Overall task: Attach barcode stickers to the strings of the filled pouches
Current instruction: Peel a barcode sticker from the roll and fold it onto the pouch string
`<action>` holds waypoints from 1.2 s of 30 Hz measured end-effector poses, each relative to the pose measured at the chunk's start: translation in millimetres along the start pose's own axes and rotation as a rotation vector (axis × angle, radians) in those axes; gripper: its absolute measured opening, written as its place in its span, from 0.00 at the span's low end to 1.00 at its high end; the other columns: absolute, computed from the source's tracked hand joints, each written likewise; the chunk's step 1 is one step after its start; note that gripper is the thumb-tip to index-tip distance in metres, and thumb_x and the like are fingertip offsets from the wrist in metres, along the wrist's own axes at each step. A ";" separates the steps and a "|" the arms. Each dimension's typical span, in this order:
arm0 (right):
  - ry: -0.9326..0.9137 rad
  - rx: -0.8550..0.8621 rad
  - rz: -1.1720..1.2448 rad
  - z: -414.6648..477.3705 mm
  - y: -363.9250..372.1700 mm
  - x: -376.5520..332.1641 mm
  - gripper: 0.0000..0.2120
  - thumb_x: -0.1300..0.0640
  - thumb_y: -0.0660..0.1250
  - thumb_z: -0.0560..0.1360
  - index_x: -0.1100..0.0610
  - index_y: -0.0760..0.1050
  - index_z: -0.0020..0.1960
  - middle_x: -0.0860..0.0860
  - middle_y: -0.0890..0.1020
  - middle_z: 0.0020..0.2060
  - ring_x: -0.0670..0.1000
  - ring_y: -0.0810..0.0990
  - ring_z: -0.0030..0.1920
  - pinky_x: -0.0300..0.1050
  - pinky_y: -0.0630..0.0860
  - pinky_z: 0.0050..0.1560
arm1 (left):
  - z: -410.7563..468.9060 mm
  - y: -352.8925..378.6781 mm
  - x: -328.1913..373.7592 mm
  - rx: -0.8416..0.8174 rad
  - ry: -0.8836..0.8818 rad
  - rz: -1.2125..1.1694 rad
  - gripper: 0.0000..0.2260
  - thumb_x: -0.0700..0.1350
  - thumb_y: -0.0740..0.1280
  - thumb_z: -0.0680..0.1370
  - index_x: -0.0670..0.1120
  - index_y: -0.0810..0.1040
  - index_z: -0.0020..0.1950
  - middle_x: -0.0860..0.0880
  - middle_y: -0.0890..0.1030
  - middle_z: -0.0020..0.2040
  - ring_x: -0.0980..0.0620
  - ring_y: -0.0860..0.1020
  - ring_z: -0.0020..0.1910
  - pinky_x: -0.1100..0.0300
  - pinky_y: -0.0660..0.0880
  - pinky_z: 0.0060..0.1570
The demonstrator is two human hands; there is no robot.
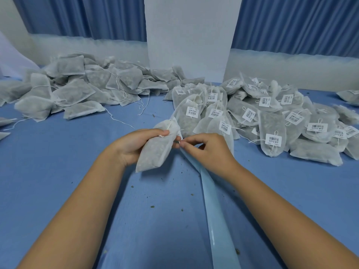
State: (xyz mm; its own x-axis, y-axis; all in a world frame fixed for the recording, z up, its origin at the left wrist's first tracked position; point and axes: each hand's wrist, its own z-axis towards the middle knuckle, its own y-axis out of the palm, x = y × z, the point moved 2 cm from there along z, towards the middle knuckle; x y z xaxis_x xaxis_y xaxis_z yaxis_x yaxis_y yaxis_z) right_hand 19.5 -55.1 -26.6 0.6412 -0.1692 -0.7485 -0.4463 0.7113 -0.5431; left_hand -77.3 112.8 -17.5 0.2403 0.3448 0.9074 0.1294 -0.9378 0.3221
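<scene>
My left hand point(134, 144) grips a filled white mesh pouch point(155, 150) near its tied top, holding it tilted above the blue table. My right hand point(206, 150) pinches something small at the pouch's string, right beside the left fingertips; the pinched piece is mostly hidden by my fingers. A long pale-blue sticker backing strip point(215, 212) runs from under my right hand toward the lower edge of the view.
A heap of unlabelled pouches point(73, 90) with loose strings lies at the back left. A heap of pouches with barcode stickers point(272, 117) fills the back right. A white foam block point(190, 35) stands behind them. Crumbs dot the blue tablecloth point(58, 162).
</scene>
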 end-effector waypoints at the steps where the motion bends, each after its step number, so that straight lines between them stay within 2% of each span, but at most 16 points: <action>1: 0.004 -0.009 -0.014 0.2 -1.3 0.2 0.05 0.56 0.70 0.76 0.51 0.86 0.46 0.42 0.86 0.40 0.46 0.83 0.42 0.38 0.76 0.42 | 0.3 -1.3 0.0 0.009 -0.002 0.006 0.17 0.46 0.66 0.75 0.39 0.80 0.60 0.43 0.85 0.53 0.55 0.84 0.39 0.68 0.76 0.34; 2: 0.002 -0.021 -0.027 0.2 -2.5 0.2 0.06 0.57 0.70 0.76 0.51 0.86 0.47 0.42 0.86 0.40 0.49 0.82 0.41 0.42 0.77 0.43 | 0.1 -2.1 -0.1 0.018 -0.008 0.009 0.18 0.47 0.66 0.75 0.39 0.79 0.61 0.42 0.85 0.54 0.55 0.84 0.40 0.68 0.76 0.34; 3: -0.008 -0.032 -0.032 -0.3 -3.8 -0.1 0.06 0.58 0.70 0.75 0.51 0.86 0.48 0.40 0.85 0.39 0.48 0.82 0.39 0.40 0.76 0.42 | -0.1 -2.4 -0.1 0.024 -0.011 0.012 0.19 0.47 0.66 0.75 0.39 0.79 0.62 0.42 0.85 0.54 0.56 0.84 0.39 0.68 0.76 0.33; 5: -0.051 -0.055 -0.049 -2.3 -5.9 -2.6 0.07 0.59 0.72 0.74 0.51 0.85 0.50 0.38 0.83 0.39 0.40 0.79 0.37 0.33 0.74 0.40 | -0.5 -2.2 0.2 0.024 -0.011 0.000 0.19 0.47 0.66 0.74 0.38 0.79 0.61 0.40 0.85 0.53 0.56 0.83 0.35 0.68 0.76 0.32; 6: -0.072 -0.067 -0.080 -2.8 -6.5 -3.6 0.06 0.58 0.73 0.74 0.51 0.84 0.50 0.39 0.83 0.40 0.38 0.78 0.37 0.33 0.73 0.41 | -0.8 -1.5 0.5 0.022 -0.011 -0.016 0.18 0.46 0.67 0.74 0.38 0.79 0.60 0.40 0.85 0.53 0.55 0.83 0.34 0.68 0.76 0.31; 10: -0.155 -0.087 -0.240 -3.6 -6.6 -8.0 0.05 0.56 0.72 0.75 0.53 0.84 0.50 0.44 0.84 0.42 0.44 0.75 0.35 0.42 0.75 0.44 | -1.6 -0.7 0.5 0.028 -0.007 -0.022 0.16 0.45 0.67 0.73 0.38 0.80 0.57 0.40 0.85 0.52 0.55 0.83 0.34 0.68 0.76 0.31; 13: -0.223 -0.063 -0.315 -5.0 -5.3 -11.1 0.05 0.56 0.71 0.75 0.55 0.84 0.50 0.47 0.85 0.42 0.43 0.72 0.35 0.43 0.73 0.44 | -2.9 1.1 0.8 0.033 -0.013 0.028 0.17 0.46 0.66 0.73 0.38 0.80 0.58 0.41 0.85 0.52 0.56 0.82 0.33 0.69 0.75 0.30; 15: -0.242 -0.039 -0.337 -6.0 -4.7 -12.4 0.05 0.57 0.71 0.75 0.56 0.84 0.49 0.48 0.85 0.40 0.45 0.72 0.37 0.45 0.74 0.44 | -4.1 3.8 1.5 0.034 -0.017 0.028 0.18 0.45 0.65 0.74 0.37 0.79 0.59 0.41 0.86 0.50 0.56 0.80 0.28 0.70 0.73 0.27; 19: -0.262 -0.008 -0.345 -7.0 -3.5 -14.2 0.04 0.59 0.71 0.74 0.57 0.84 0.47 0.49 0.85 0.38 0.47 0.74 0.35 0.47 0.75 0.43 | -6.2 7.3 2.3 0.050 -0.003 0.007 0.18 0.43 0.65 0.74 0.36 0.78 0.61 0.42 0.86 0.48 0.55 0.81 0.28 0.69 0.74 0.27; 23: -0.218 -0.008 -0.292 -7.5 -3.0 -12.3 0.03 0.59 0.71 0.74 0.57 0.84 0.45 0.48 0.85 0.39 0.46 0.77 0.35 0.48 0.77 0.43 | -4.6 6.0 1.4 0.107 0.013 0.086 0.22 0.45 0.67 0.71 0.35 0.78 0.62 0.41 0.83 0.49 0.55 0.80 0.29 0.67 0.74 0.27; 27: -0.132 0.020 -0.179 -5.1 -1.9 -10.1 0.03 0.60 0.72 0.73 0.57 0.84 0.43 0.48 0.84 0.38 0.45 0.80 0.39 0.46 0.78 0.45 | -3.2 2.9 0.8 0.123 0.028 0.112 0.15 0.45 0.69 0.70 0.39 0.83 0.53 0.43 0.86 0.46 0.54 0.81 0.32 0.66 0.75 0.29; 29: -0.076 0.067 -0.113 -2.9 -1.2 -9.0 0.02 0.61 0.72 0.71 0.57 0.84 0.40 0.49 0.83 0.38 0.45 0.80 0.40 0.42 0.77 0.45 | -3.1 2.6 0.7 0.108 0.040 0.123 0.09 0.45 0.69 0.71 0.43 0.87 0.45 0.44 0.86 0.44 0.55 0.82 0.32 0.67 0.75 0.29; 31: -0.023 0.087 -0.054 -1.7 0.0 -8.0 0.03 0.62 0.73 0.70 0.58 0.83 0.38 0.49 0.82 0.36 0.45 0.79 0.39 0.38 0.76 0.43 | -3.5 3.4 0.9 0.100 0.045 0.136 0.08 0.44 0.69 0.71 0.44 0.88 0.41 0.44 0.86 0.44 0.55 0.83 0.33 0.66 0.76 0.30; 34: 0.068 0.090 0.051 -1.1 0.4 -5.5 0.05 0.64 0.71 0.70 0.59 0.82 0.36 0.49 0.83 0.34 0.48 0.81 0.37 0.39 0.76 0.42 | -4.2 3.4 0.7 0.107 0.040 0.149 0.11 0.44 0.69 0.71 0.42 0.84 0.51 0.42 0.86 0.48 0.53 0.84 0.37 0.65 0.77 0.33; 36: 0.119 0.104 0.119 -0.4 -0.9 -3.7 0.06 0.66 0.70 0.70 0.58 0.82 0.36 0.51 0.84 0.34 0.49 0.81 0.36 0.39 0.77 0.42 | -5.8 3.6 1.2 0.085 0.026 0.159 0.17 0.44 0.69 0.72 0.40 0.80 0.59 0.41 0.85 0.53 0.52 0.85 0.44 0.64 0.78 0.37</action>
State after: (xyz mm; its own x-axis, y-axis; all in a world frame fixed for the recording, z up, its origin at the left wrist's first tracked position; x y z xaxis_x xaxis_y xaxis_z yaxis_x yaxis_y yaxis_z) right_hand 17.2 -55.4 -23.5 0.5065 -0.1547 -0.8482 -0.4440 0.7965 -0.4104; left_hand -82.1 109.6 -13.8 0.2389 0.1901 0.9522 0.1725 -0.9734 0.1511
